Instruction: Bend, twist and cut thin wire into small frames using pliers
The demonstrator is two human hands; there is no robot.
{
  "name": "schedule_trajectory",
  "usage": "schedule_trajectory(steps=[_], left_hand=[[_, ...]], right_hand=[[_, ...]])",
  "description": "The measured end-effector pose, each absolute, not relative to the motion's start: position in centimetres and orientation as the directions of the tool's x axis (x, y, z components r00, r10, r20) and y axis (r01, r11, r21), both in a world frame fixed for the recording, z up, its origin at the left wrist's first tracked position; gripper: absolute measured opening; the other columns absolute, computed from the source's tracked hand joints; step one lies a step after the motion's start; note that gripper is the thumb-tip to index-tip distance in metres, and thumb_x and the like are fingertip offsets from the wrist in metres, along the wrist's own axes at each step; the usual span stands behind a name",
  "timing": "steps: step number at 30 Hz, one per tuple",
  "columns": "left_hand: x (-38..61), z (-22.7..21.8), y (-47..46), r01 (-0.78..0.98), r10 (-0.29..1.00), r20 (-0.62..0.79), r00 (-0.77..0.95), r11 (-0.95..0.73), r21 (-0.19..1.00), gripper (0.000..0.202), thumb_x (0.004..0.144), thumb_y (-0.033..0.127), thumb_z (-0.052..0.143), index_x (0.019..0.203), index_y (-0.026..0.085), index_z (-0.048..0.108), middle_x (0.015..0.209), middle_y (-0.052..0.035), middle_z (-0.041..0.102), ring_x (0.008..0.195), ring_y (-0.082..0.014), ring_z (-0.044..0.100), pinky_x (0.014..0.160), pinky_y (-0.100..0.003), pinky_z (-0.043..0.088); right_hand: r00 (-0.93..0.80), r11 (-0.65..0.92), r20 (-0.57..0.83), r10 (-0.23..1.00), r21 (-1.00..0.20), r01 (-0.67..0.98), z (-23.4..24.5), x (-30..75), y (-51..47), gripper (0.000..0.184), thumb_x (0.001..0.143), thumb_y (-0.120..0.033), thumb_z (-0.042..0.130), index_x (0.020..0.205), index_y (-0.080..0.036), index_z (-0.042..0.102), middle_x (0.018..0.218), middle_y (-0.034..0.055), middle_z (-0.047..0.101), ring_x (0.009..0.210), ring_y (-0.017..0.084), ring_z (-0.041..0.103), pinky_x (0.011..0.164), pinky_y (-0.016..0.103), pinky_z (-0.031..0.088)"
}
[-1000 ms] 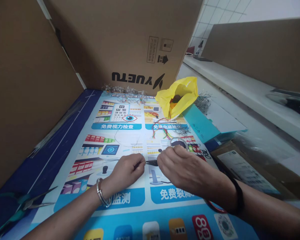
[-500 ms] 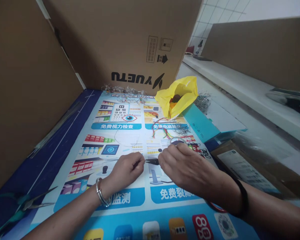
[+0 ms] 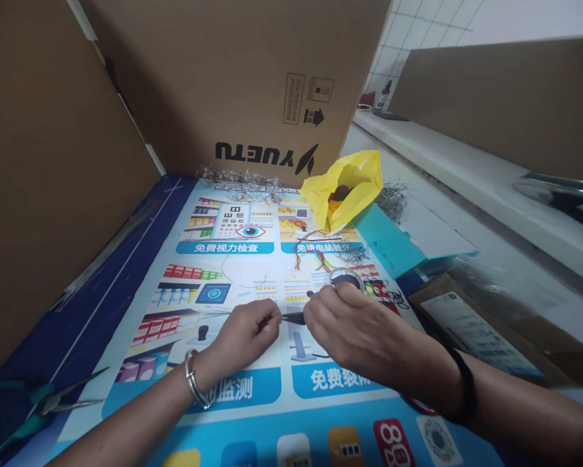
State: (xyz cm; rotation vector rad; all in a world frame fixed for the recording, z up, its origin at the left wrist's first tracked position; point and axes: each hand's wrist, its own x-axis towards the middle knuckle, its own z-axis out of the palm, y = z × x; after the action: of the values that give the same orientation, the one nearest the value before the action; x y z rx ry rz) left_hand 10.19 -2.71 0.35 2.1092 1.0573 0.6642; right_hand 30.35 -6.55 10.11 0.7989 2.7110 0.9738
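My left hand (image 3: 255, 334) is pinched shut on thin wire (image 3: 212, 312), whose pale strands run out to the left of the fingers. My right hand (image 3: 347, 324) is wrapped around pliers (image 3: 294, 318); only their dark, narrow jaws show, pointing left at my left fingertips. The jaws meet the pinched end, but what lies between them is too small to make out. Just beyond my right knuckles lies a round ring-shaped item (image 3: 347, 277), partly covered by the hand. A curved loose wire (image 3: 237, 280) rests on the printed sheet (image 3: 279, 259).
Teal-handled scissors or shears (image 3: 52, 402) lie open at lower left. A yellow bag (image 3: 364, 185), red, yellow and green cords (image 3: 324, 261), tangled wire scraps (image 3: 242, 181) and a teal box (image 3: 393, 243) are farther back. Cardboard walls (image 3: 242, 78) enclose the left and back.
The pliers and my right hand have shifted very slightly left. My left hand keeps its pinch in nearly the same place, and the view has tilted a little.
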Motion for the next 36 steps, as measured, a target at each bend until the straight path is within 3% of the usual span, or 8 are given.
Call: schedule_trajectory(steps=[24,28,34,36], left_hand=[[10.2,0.3,-2.6,0.466,0.822,0.125,0.555,-0.432,0.772,0.016,0.081,0.014,0.041,0.067,0.018,0.048,0.063,0.0035,0.052,0.059,-0.0101,0.046,0.057,-0.021,0.034],[10.2,0.3,-2.7,0.488,0.832,0.126,0.541,-0.433,0.758,0.016,0.080,0.014,0.041,0.067,0.018,0.048,0.063,0.0034,0.052,0.059,-0.0105,0.046,0.057,-0.021,0.034],[10.3,0.3,-2.6,0.445,0.847,0.119,0.518,-0.385,0.809,0.015,0.079,0.013,0.040,0.068,0.019,0.048,0.064,0.0034,0.054,0.060,-0.0104,0.048,0.058,-0.021,0.036],[10.4,0.2,-2.6,0.453,0.855,0.122,0.504,-0.382,0.805,0.015,0.079,0.013,0.040,0.067,0.018,0.047,0.064,0.0037,0.053,0.059,-0.0102,0.047,0.057,-0.021,0.035]], right_hand=[[-0.853,0.639,0.025,0.521,0.652,0.409,9.9,29.9,-6.6,0.015,0.083,-0.009,0.043,0.077,-0.017,0.054,0.067,0.0049,0.052,0.063,0.019,0.042,0.062,0.036,0.027],[-0.833,0.642,0.050,0.550,0.614,0.460,9.7,30.2,-6.5,0.013,0.084,-0.010,0.044,0.079,-0.017,0.054,0.069,0.0044,0.052,0.065,0.019,0.043,0.063,0.035,0.027],[-0.724,0.618,0.129,0.678,0.433,0.656,8.3,31.3,-6.2,0.001,0.084,-0.018,0.053,0.084,-0.018,0.055,0.076,0.0050,0.055,0.074,0.021,0.044,0.066,0.034,0.027],[-0.684,0.582,0.149,0.714,0.414,0.699,7.8,31.4,-6.3,0.005,0.084,-0.021,0.055,0.088,-0.017,0.056,0.079,0.0058,0.056,0.078,0.022,0.045,0.068,0.035,0.028]])
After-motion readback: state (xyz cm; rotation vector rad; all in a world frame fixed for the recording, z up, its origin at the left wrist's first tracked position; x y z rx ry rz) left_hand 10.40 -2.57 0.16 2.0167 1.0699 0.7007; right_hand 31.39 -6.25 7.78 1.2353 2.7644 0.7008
